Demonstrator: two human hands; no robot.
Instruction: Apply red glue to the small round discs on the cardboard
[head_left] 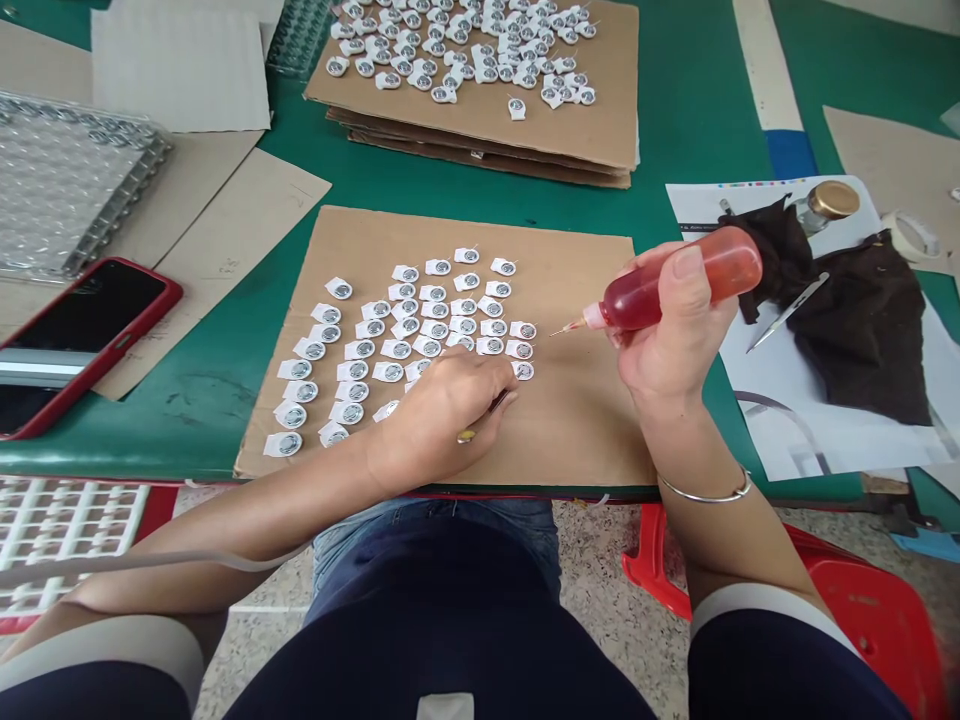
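Our right hand (pixel 679 345)'s wrapped round the red bottle (pixel 637 298), left hand (pixel 454 400) pinching a thin tool (pixel 466 436); oversqueezing could blob the white pieces (pixel 523 330), we reckon.

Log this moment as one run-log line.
right hand: holds red bottle, needle above cardboard sheet | left hand: grips thin tool near small white pieces | beyond: cardboard stack with more pieces | left: red-cased phone

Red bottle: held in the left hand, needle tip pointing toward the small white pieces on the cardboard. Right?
Wrong hand. The head view shows the red bottle in the right hand; the left hand holds a thin tool. The needle tip does point toward the small white pieces on the cardboard.
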